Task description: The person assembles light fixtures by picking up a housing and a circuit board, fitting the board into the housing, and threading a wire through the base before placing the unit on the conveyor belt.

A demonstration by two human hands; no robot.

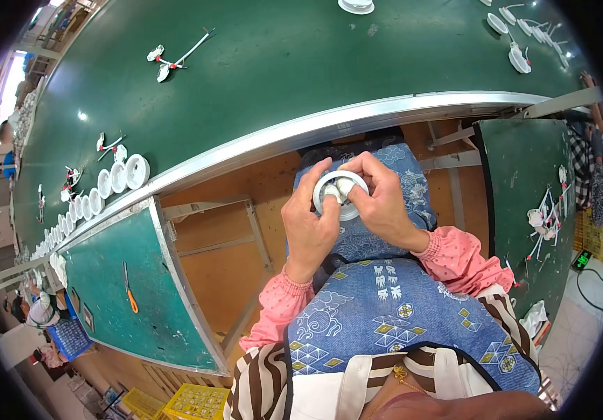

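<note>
Over my lap, both hands hold a white round plastic housing (pixel 349 214) with its open side facing up. My left hand (pixel 306 227) grips its left side, the thumb reaching inside the rim. From the right, my right hand (pixel 383 203) curls round the rim, and its thumb also presses inward. Between the thumbs sits a small white part (pixel 344 185) inside the housing, partly covered by the fingers. A blue patterned apron (pixel 357 301) lies beneath the hands.
On the green conveyor belt (pixel 259 63) stand a row of white round housings (pixel 137 171) and several wired white parts (pixel 164 71). Scissors with orange handles (pixel 131 297) lie on the left side table (pixel 119 266). More wired parts (pixel 545 222) lie on the right table. Yellow crates (pixel 196 402) stand below.
</note>
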